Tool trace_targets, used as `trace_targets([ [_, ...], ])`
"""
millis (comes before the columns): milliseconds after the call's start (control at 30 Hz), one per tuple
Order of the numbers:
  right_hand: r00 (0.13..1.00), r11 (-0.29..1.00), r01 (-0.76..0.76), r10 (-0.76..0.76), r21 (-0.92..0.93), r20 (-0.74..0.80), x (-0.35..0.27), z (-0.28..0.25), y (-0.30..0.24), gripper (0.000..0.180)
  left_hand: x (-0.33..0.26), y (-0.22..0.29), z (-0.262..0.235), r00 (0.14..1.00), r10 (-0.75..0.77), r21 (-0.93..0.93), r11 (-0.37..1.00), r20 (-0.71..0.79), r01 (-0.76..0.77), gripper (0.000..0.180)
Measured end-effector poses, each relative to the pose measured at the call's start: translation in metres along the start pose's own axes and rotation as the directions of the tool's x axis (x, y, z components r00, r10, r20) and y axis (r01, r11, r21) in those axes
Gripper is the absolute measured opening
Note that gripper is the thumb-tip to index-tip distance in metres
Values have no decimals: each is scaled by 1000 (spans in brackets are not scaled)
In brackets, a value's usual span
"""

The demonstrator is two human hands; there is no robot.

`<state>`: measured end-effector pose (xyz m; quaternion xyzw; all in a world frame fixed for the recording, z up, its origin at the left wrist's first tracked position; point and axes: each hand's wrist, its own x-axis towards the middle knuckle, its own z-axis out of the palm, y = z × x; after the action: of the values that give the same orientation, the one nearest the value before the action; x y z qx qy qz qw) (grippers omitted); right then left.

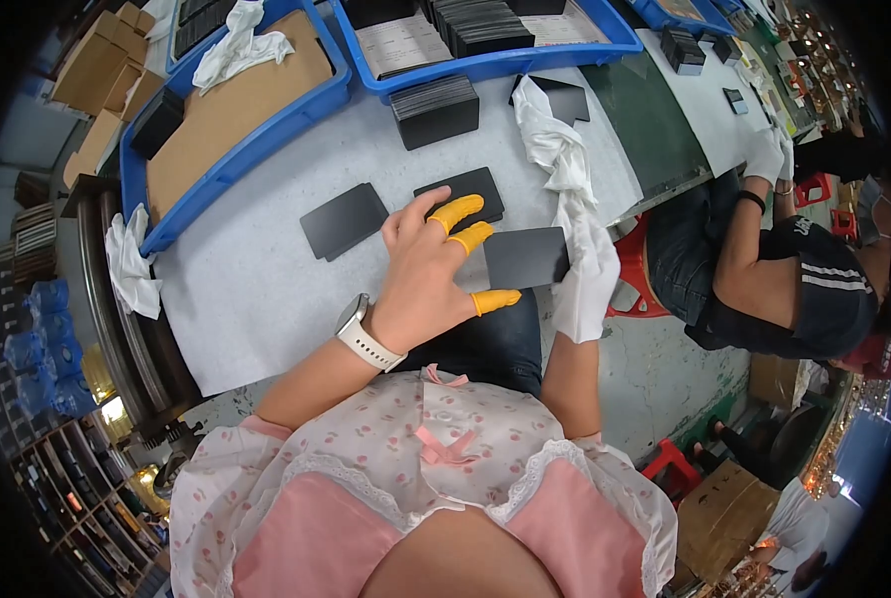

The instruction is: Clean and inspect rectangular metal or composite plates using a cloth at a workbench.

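A dark grey rectangular card is held at its right edge by my right hand, which wears a white glove. From that hand a twisted white cloth trails toward the far side of the table. My left hand, with yellow finger cots on several fingertips, is spread open at the card's left edge. Whether its fingertips touch the card I cannot tell. Beyond it lies a small pile of black cards, partly covered by the fingers. A second pile of dark cards lies to the left.
A block of stacked black cards stands farther back on the white-covered table. Blue trays line the far side; the left tray holds cardboard and a white cloth. A co-worker sits at the right.
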<state>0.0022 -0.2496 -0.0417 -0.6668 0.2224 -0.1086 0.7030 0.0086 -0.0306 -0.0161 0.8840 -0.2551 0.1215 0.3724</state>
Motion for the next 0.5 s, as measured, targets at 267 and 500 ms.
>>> trace_targets([
  [267,992,984,-40,59,171,-110,6,-13,13,33,1,-6,-4,999,14,12,1000,-29,-14,71],
  [500,984,980,-167,172,105,-47,-9,-4,-23,37,3,-5,-8,998,44,38,998,-44,-42,71],
])
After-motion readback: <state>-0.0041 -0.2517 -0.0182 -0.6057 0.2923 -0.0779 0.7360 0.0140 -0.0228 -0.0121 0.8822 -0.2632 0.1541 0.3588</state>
